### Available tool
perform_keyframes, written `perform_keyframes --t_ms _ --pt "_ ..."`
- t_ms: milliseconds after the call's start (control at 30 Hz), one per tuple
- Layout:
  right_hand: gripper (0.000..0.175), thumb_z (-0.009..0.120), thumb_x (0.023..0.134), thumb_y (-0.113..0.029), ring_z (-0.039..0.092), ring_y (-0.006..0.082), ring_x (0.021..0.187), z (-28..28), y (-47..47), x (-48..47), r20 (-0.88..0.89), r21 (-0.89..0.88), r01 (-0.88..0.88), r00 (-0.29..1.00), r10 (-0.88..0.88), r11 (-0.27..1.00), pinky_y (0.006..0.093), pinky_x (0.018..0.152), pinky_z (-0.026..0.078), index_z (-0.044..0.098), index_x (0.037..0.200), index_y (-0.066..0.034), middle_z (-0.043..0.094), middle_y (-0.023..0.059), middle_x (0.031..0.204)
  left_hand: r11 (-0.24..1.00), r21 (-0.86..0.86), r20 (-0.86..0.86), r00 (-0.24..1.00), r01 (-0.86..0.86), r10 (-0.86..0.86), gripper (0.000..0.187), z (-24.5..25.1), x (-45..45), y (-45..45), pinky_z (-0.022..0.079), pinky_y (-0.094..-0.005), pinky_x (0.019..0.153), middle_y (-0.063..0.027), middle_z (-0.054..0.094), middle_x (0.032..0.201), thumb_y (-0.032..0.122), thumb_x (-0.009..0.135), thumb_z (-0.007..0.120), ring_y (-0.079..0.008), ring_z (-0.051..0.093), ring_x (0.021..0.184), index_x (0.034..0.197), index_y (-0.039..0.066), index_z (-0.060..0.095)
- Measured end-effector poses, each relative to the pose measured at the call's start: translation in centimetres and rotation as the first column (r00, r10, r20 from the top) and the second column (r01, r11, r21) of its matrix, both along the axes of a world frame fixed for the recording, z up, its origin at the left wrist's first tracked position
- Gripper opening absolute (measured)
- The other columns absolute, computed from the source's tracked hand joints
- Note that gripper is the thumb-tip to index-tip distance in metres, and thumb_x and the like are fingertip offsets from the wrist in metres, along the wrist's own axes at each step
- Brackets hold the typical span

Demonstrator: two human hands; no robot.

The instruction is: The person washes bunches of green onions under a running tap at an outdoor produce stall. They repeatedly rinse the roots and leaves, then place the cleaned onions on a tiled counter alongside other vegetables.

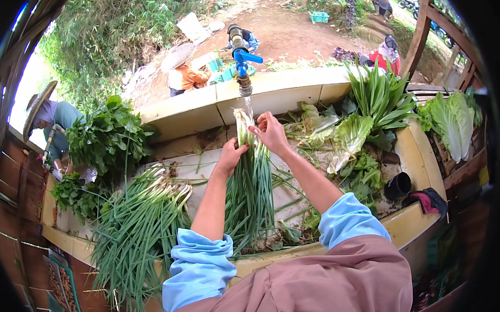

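My left hand (230, 156) grips a bunch of spring onions (246, 177) just below the white stems. Its root ends point up, and the green leaves hang down over the tiled basin. At the right side of the stems is my right hand (270, 133), its fingers bent and thumb apart; whether it touches them is unclear. Right behind the root ends, water (248, 105) runs from a tap with a blue lever (245, 57). To the left, a large pile of spring onions (148, 215) droops over the basin's front rim (76, 247).
Leafy greens (107, 139) are heaped at the left. Lettuce-like leaves (351, 137) and long-leaved greens (379, 96) fill the right side. A black cup (397, 186) lies by the right rim near a dark cloth (428, 202). A person in a hat (62, 114) works at left; several people are outside.
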State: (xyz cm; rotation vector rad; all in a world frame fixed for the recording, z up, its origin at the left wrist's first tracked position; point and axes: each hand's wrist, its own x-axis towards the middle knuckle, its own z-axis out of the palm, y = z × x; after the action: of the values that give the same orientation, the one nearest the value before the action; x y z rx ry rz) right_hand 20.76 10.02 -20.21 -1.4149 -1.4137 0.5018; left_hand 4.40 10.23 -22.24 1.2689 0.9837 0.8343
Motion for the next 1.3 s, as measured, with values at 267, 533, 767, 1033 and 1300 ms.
perform_keyframes --t_ms 267,533,767,1033,1300 --pt "0.028 0.071 0.07 -0.022 0.058 0.0201 0.061 -1.3 -1.0 -1.9 -0.003 -0.033 -0.085 0.996 0.085 0.996 0.0318 0.057 0.046 0.054 0.081 -0.0027 0.059 0.0096 0.068 0.954 0.3 -0.316 0.942 -0.013 0.112 0.025 0.7 0.5 -0.5 0.043 -0.0253 0.069 -0.0038 0.058 0.088 0.006 0.077 0.059 -0.0091 0.052 0.078 0.1 -0.001 0.055" --pt "0.01 0.053 0.079 -0.015 0.056 0.0348 0.074 -1.2 -0.7 -3.0 0.0 0.065 -0.047 0.999 0.047 0.997 0.0417 0.064 0.043 0.054 0.08 -0.0053 0.057 0.015 0.076 0.965 0.257 -0.233 0.967 -0.04 0.102 0.026 1.9 1.0 -1.7 0.044 -0.0294 0.07 -0.0083 0.061 0.088 0.008 0.076 0.061 -0.0147 0.056 0.078 0.099 -0.002 0.055" --pt "0.015 0.047 0.084 -0.017 0.056 0.0337 0.08 -0.9 1.8 -0.7 0.088 0.04 0.097 0.991 -0.1 0.994 0.0419 0.069 0.044 0.051 0.084 -0.0024 0.057 0.0162 0.08 1.0 0.017 -0.001 1.0 0.005 -0.005 0.022 0.6 0.8 -2.2 0.045 -0.0263 0.072 -0.0072 0.062 0.09 0.002 0.078 0.057 -0.0139 0.059 0.079 0.099 -0.002 0.053" --pt "0.026 0.046 0.087 -0.028 0.056 0.0357 0.081 -2.2 2.6 -1.3 0.208 0.175 0.096 0.969 -0.132 0.98 0.0423 0.071 0.045 0.053 0.091 -0.0031 0.058 0.0176 0.084 0.989 0.148 -0.211 0.977 -0.005 0.037 0.02 0.0 2.2 -2.4 0.045 -0.0287 0.07 -0.0093 0.063 0.085 0.004 0.076 0.059 -0.0151 0.059 0.076 0.093 -0.003 0.055" --pt "0.021 0.053 0.084 -0.026 0.056 0.0234 0.076 -3.2 7.2 -0.9 -0.193 -0.177 -0.282 0.949 0.248 0.943 0.037 0.067 0.045 0.054 0.094 -0.008 0.059 0.0071 0.087 0.982 0.153 -0.18 0.98 0.112 -0.084 0.021 0.9 2.2 -3.3 0.045 -0.0284 0.07 -0.0068 0.063 0.08 0.007 0.075 0.059 -0.0145 0.059 0.073 0.094 0.0 0.055"
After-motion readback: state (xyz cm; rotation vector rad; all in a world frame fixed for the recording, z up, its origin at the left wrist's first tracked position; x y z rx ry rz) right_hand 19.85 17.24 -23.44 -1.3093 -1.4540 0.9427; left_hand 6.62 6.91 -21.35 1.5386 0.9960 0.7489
